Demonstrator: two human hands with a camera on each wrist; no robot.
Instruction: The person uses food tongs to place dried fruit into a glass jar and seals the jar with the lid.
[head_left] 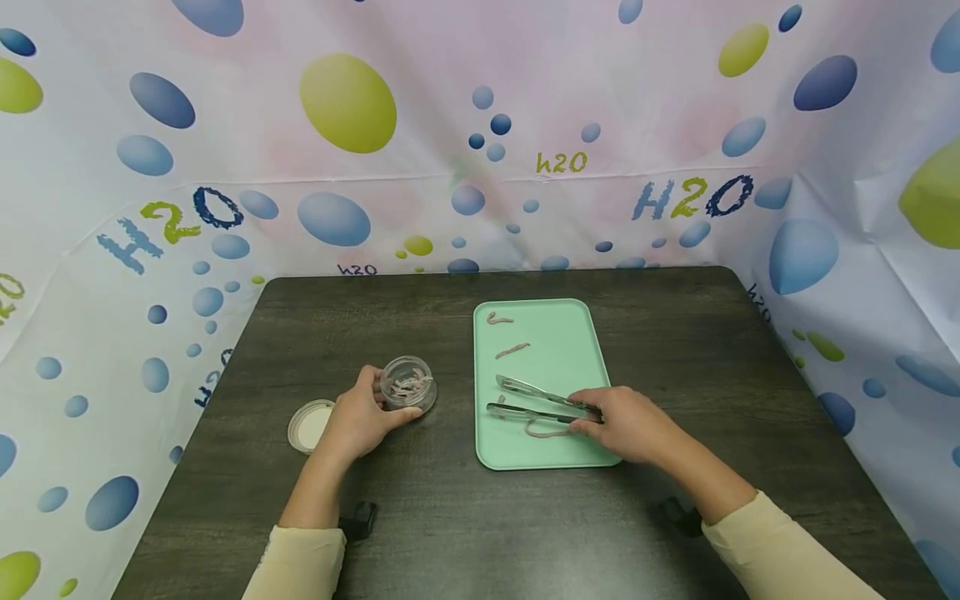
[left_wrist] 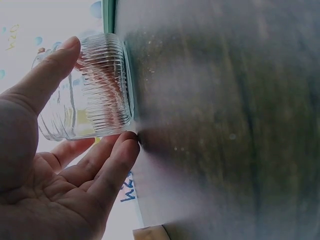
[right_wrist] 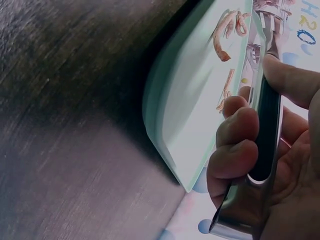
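Observation:
My left hand [head_left: 357,422] holds a clear glass jar [head_left: 429,400] with its thumb and fingers around the sides. Pinkish worms [head_left: 408,383] lie inside. Seen from the left wrist, the ribbed jar [left_wrist: 107,75] stands upright on the tabletop. My right hand [head_left: 634,423] grips metal tongs [head_left: 536,414] with black handles, their two arms spread apart over a pale green tray [head_left: 543,333]. Nothing shows between the tongs' tips. Several worms are spread on the tray, one curled worm [head_left: 500,318] at the far left corner and another worm [head_left: 546,432] partly behind the tongs.
A round lid [head_left: 309,427] with a cream inside lies on the dark wooden table [head_left: 435,525], left of my left hand. A printed curtain [head_left: 420,158] with bubbles and lettering surrounds the table's back and sides.

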